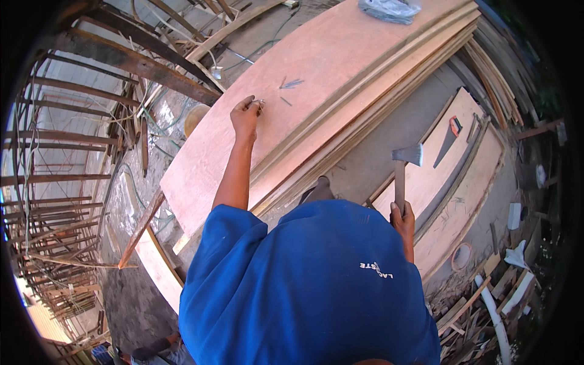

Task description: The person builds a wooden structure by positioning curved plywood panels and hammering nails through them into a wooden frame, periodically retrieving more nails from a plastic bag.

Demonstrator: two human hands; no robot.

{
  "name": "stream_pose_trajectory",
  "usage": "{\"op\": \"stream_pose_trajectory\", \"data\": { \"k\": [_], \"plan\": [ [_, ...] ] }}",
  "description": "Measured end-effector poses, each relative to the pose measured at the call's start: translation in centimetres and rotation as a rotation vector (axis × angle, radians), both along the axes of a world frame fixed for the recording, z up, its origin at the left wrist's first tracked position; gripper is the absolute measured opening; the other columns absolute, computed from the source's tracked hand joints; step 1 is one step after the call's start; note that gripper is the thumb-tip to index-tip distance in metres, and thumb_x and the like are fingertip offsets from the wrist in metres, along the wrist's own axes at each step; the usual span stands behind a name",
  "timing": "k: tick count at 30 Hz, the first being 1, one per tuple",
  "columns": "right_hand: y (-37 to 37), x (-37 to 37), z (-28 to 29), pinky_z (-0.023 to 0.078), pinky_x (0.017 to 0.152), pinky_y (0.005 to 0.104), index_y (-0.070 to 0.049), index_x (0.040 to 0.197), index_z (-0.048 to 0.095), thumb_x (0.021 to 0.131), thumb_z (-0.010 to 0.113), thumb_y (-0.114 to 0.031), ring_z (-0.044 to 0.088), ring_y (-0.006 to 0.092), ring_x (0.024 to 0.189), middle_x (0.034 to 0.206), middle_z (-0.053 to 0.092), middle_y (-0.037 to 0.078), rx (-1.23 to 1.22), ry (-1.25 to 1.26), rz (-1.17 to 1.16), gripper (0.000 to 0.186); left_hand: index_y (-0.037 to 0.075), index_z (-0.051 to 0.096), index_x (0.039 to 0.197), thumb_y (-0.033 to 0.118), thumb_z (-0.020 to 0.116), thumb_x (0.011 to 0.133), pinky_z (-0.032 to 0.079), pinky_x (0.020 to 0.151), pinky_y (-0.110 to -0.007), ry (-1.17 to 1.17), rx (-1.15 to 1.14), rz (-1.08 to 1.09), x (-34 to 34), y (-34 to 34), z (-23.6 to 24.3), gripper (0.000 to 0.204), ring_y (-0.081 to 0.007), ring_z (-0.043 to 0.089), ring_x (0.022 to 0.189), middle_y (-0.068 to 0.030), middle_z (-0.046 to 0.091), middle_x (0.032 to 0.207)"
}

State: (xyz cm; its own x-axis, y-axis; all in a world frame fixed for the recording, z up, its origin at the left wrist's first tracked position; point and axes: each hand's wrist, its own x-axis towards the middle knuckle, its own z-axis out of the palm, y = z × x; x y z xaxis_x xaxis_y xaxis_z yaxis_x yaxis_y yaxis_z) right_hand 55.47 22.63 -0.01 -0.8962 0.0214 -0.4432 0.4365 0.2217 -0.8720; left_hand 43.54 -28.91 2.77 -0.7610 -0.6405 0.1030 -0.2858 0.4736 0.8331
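Observation:
My left hand (246,115) is raised over a curved pinkish plywood panel (225,158), its fingers pinched on small metal pieces that look like nails. Several loose nails (291,84) lie on the panel just beyond that hand. The panel tops a thick stack of similar sheets and boards. On the right, my right hand (403,222) is closed around the handle of a hatchet-like tool (407,155), whose wide grey metal head points up and away from me. A blue sleeved shirt fills the lower middle of the view.
Timber scaffolding (73,146) and hoses line the left. A plastic bag (389,9) sits atop the stack. Right of it, lower panels (474,188) carry a handsaw (447,140). Scrap wood (480,304) is piled lower right. Part of another person (158,350) shows lower left.

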Motion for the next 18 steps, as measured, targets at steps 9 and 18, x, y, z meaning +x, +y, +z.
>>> {"op": "stream_pose_trajectory", "data": {
  "k": [9,18],
  "plan": [
    [3.5,-0.5,-1.5,0.030,0.046,0.0270,-0.005,0.100,0.059,0.107,0.065,-0.029,0.039,0.0053,0.052,0.063,0.045,-0.005,-0.044,0.058,-0.086,0.026,-0.004,0.059,0.121,0.002,0.049,0.105,0.062,0.093,-0.048,0.556,1.442,0.153,0.4,-2.7,-4.2,0.020,-0.0329,0.071,0.100,-0.0198,0.068,0.107],
    [5.0,-4.9,-2.8,0.037,0.062,0.0343,-0.005,0.091,0.055,0.108,0.061,-0.041,0.040,0.0117,0.069,0.074,0.045,0.001,0.141,0.017,-0.103,0.040,-0.001,0.064,0.104,0.013,0.060,0.100,0.062,0.081,-0.041,0.300,1.055,0.230,0.6,-5.5,-3.9,0.015,-0.0290,0.070,0.092,-0.0157,0.066,0.106]
  ]
}}
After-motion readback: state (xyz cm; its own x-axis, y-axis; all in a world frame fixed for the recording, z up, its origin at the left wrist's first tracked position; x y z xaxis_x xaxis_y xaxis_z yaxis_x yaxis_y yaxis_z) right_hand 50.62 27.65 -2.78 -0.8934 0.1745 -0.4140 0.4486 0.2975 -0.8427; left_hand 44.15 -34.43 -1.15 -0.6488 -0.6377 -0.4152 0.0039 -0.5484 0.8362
